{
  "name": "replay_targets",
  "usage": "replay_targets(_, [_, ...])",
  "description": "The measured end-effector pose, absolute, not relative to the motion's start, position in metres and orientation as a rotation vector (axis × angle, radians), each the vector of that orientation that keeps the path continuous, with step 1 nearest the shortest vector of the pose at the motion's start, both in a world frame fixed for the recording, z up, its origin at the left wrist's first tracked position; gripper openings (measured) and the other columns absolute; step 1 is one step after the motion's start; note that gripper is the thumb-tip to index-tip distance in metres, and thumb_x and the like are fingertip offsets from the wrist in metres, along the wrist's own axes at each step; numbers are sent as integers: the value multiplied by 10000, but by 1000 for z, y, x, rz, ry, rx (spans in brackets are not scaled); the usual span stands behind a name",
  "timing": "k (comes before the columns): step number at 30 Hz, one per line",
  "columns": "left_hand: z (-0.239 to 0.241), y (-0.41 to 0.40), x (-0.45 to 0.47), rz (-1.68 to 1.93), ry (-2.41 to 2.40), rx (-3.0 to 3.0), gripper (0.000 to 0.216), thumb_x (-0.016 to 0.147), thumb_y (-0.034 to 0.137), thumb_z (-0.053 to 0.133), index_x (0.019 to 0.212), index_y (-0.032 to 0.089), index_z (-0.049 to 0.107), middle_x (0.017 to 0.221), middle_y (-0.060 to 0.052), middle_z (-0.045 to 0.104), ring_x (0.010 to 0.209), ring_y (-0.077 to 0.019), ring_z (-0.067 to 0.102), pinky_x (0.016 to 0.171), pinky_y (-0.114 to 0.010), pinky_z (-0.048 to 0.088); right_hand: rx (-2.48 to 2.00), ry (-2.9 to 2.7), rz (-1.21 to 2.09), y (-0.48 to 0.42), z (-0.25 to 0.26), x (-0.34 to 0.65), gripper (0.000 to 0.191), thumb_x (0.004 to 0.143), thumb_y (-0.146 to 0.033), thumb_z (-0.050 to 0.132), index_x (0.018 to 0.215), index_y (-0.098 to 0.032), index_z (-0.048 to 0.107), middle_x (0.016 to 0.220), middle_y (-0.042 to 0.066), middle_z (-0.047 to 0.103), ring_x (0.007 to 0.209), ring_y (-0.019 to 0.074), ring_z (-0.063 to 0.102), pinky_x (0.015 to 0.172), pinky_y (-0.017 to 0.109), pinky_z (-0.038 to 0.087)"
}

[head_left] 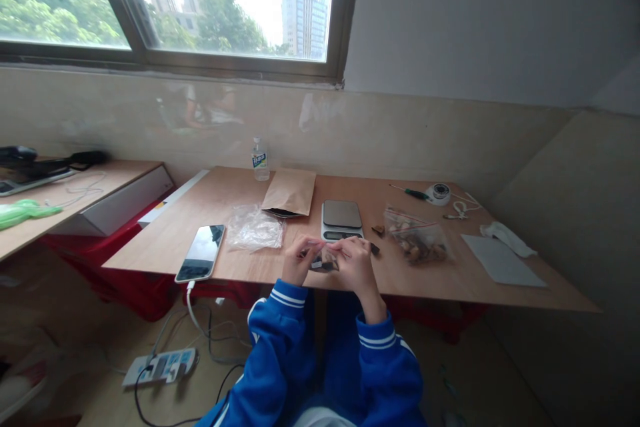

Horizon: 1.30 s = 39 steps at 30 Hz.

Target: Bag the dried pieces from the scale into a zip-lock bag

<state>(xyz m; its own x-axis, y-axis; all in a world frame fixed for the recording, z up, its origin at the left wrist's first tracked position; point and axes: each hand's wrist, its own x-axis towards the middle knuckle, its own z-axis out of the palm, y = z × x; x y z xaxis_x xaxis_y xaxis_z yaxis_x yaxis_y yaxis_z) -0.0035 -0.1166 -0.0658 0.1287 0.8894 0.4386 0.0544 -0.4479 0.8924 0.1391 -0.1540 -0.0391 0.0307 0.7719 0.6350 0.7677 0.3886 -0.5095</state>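
Note:
My left hand (301, 259) and my right hand (353, 260) meet near the table's front edge, fingertips pinched along the top of a small clear zip bag (326, 261). Dark pieces show inside this bag, and the fingers partly cover it. Just behind the hands sits a digital kitchen scale (342, 215) with a bare metal plate; its front buttons are partly hidden. To the right, a larger clear zip bag (417, 240) holds several brown, dried-looking chunks. A few loose brown pieces (379, 231) lie between that bag and the scale.
A brown paper pouch (290, 192), crumpled clear plastic (256, 227) and a phone (201, 252) on a cable lie to the left. Behind stands a bottle (260, 161). Toward the right are a screwdriver (416, 194), a white tape roll (440, 194) and a white sheet (503, 260).

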Motion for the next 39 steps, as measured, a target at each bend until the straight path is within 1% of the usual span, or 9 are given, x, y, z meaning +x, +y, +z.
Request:
replay_targets(6, [-63, -124, -1, 1358, 918, 1757, 218, 823, 373, 547, 872, 186, 647, 837, -44, 648, 752, -148, 617, 654, -242, 484, -1375, -1655, 23, -155, -43, 142, 188, 820, -141, 543, 698, -230, 656, 701, 1, 683, 705, 175, 589, 775, 346, 370])
replay_targets(11, [-62, -121, -5, 1498, 993, 1678, 208, 815, 377, 552, 831, 190, 641, 792, -28, 632, 742, -142, 598, 657, -235, 475, -1354, -1683, 194, -150, -48, 150, 143, 829, -316, 578, 926, -268, 672, 844, 10, 700, 800, 190, 599, 740, 315, 429])
replay_targets(16, [-57, -117, -13, 1557, 1037, 1683, 190, 813, 362, 559, 802, 188, 636, 789, -20, 639, 759, -138, 596, 701, -240, 467, -1409, -1693, 91, -149, -50, 156, 200, 849, -221, 536, 710, -248, 677, 706, -7, 696, 683, 173, 597, 756, 331, 380])
replay_targets(21, [-60, -118, -12, 1537, 1041, 1627, 208, 816, 374, 555, 842, 180, 628, 791, -20, 654, 722, -132, 606, 667, -239, 472, -1428, -1672, 91, -150, -52, 154, 212, 851, -195, 523, 703, -237, 669, 705, -8, 701, 682, 171, 595, 732, 316, 367])
replay_targets(25, [-63, -117, -12, 1518, 1046, 1590, 220, 804, 383, 569, 846, 175, 623, 783, -23, 663, 712, -136, 614, 645, -238, 479, -1429, -1780, 108, -149, -55, 156, 140, 845, -321, 571, 915, -274, 683, 869, 8, 716, 821, 197, 610, 778, 332, 378])
replay_targets(29, [-62, -115, -11, 1487, 1007, 1553, 238, 802, 401, 566, 852, 175, 622, 819, -36, 678, 741, -146, 627, 655, -246, 493, -1438, -1782, 22, -147, -52, 154, 450, 801, -451, 596, 1204, -254, 560, 1116, 66, 648, 1004, 238, 565, 847, 365, 389])
replay_targets(31, [-61, -115, -11, 1481, 989, 1552, 239, 807, 400, 561, 858, 175, 624, 829, -40, 679, 751, -146, 628, 657, -244, 495, -1447, -1729, -44, -147, -48, 149, 472, 822, -451, 569, 1244, -242, 525, 1181, 76, 611, 1068, 243, 532, 883, 375, 368])
replay_targets(36, [-62, -114, -11, 1493, 980, 1612, 233, 797, 396, 575, 830, 176, 642, 811, -38, 669, 779, -153, 625, 674, -245, 500, -1403, -1714, -86, -145, -46, 140, 193, 878, -359, 523, 950, -250, 666, 944, 31, 690, 941, 204, 580, 871, 362, 328])
replay_targets(39, [-65, -115, -11, 1489, 983, 1616, 233, 801, 394, 570, 840, 176, 642, 824, -39, 671, 791, -154, 627, 693, -251, 504, -1355, -1739, -9, -146, -49, 139, 171, 877, -307, 534, 799, -231, 666, 784, 10, 691, 791, 177, 597, 796, 333, 352])
